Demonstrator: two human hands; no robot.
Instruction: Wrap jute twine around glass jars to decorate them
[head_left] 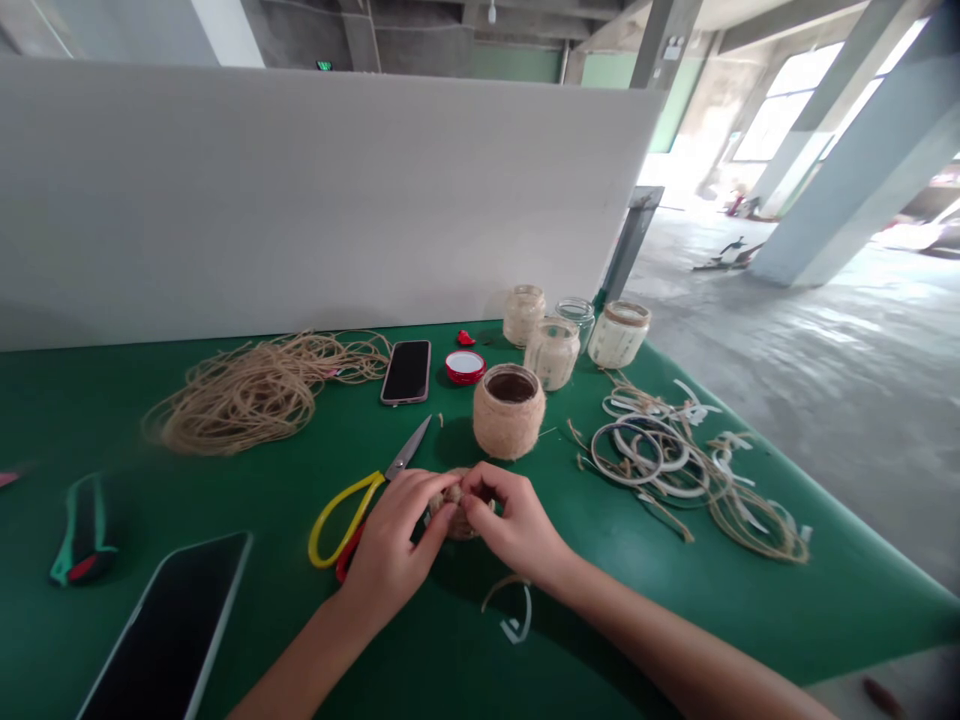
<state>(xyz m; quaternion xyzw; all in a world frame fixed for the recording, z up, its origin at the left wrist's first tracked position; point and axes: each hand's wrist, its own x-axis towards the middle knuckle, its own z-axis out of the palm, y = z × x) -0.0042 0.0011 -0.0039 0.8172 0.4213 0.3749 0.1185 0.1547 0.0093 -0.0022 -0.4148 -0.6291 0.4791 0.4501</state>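
Note:
My left hand (401,525) and my right hand (517,525) meet over a small round piece wrapped in brown twine (463,527). Both hands are closed on it, fingertips and thumbs pinching at its top; fingers hide much of it. Just behind stands a twine-wrapped jar (508,425), open at the top and dark inside. Scissors (346,510) with one yellow and one red handle lie beside my left hand, blades spread, the red handle partly covered by that hand. Below my right hand is a scrap of twine and white strip (521,620).
A loose twine heap (247,395), a phone (406,372) and a red-rimmed lid (466,367) lie farther back. Several jars (553,352) stand at the back right. Rings and twine scraps (660,450) lie right. A larger phone (169,630) and a utility knife (84,530) lie left.

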